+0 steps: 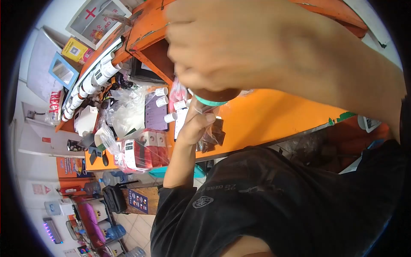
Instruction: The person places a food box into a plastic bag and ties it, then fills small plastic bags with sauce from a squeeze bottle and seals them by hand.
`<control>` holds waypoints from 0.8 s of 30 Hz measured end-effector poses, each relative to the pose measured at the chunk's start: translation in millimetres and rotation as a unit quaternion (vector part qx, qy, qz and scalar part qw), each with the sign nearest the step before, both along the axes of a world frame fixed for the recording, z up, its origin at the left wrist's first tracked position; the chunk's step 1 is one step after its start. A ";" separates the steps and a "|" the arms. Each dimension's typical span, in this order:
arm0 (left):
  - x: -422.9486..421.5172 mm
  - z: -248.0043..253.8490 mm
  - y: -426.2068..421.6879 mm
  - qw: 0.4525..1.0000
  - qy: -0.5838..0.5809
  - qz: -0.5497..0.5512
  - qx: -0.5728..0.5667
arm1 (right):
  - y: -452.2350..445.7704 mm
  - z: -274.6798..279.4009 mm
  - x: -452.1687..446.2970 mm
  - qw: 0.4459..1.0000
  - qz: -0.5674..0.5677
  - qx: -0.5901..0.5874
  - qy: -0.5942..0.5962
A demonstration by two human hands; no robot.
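My right hand (227, 47) is large and blurred close to the camera, its fingers curled into a fist. Just under it shows a brown round thing with a teal rim (212, 101), perhaps a tape roll; the fist covers most of it. Lower down, my left hand (198, 126) has its thumb and fingers pressed together at a clear plastic-wrapped brown packet (209, 138) by the table's near edge. White labels (181, 122) lie beside the left hand.
The orange table (265, 120) runs to the right. Red boxes in clear plastic (145, 150), a purple sheet (156, 111) and small white rolls (162, 101) lie left of my hands. An orange shelf (150, 25) stands behind, with a first aid cabinet (96, 21) beyond.
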State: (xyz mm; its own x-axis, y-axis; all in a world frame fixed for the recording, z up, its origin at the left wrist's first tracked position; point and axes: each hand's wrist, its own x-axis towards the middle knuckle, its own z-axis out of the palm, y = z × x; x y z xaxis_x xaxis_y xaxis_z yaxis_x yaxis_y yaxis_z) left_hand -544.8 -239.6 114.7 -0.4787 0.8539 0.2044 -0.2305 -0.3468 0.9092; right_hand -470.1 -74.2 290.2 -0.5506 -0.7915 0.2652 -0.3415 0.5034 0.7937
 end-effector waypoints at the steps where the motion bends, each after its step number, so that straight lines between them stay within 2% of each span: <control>1: -2.7 -5.2 -0.5 1.000 -0.017 -0.010 0.006 | -6.7 0.3 -0.3 1.000 0.001 0.011 0.015; 7: -7.1 -17.5 -6.3 0.997 -0.048 0.037 0.046 | -28.1 -4.8 -5.6 0.999 -0.002 0.037 0.040; 12: -7.1 -13.7 -7.5 0.997 -0.044 0.052 0.019 | -26.7 -3.1 -5.9 0.999 -0.009 0.043 0.031; 16: -8.9 -11.9 -4.1 0.998 -0.045 0.033 0.020 | -19.3 2.3 -4.1 0.999 -0.014 0.045 0.023; 19: -22.4 -25.3 -5.2 0.996 -0.051 -0.042 0.061 | -11.9 7.3 -2.7 0.999 -0.015 0.044 0.013; 21: -21.4 -24.8 -1.4 0.997 -0.045 -0.036 0.059 | -0.7 11.0 0.5 0.999 -0.012 0.031 0.000; 24: 0.3 -6.7 12.1 0.998 -0.023 0.048 0.018 | 25.0 11.8 7.0 0.999 -0.011 -0.014 -0.029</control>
State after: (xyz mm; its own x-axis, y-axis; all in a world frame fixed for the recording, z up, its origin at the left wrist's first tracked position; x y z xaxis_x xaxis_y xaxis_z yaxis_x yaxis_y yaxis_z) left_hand -544.5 -227.6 108.1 -0.5672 0.7963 0.2103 -0.2365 -0.4021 0.8845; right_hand -463.0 -49.3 302.0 -0.5822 -0.7722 0.2545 -0.3747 0.5326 0.7589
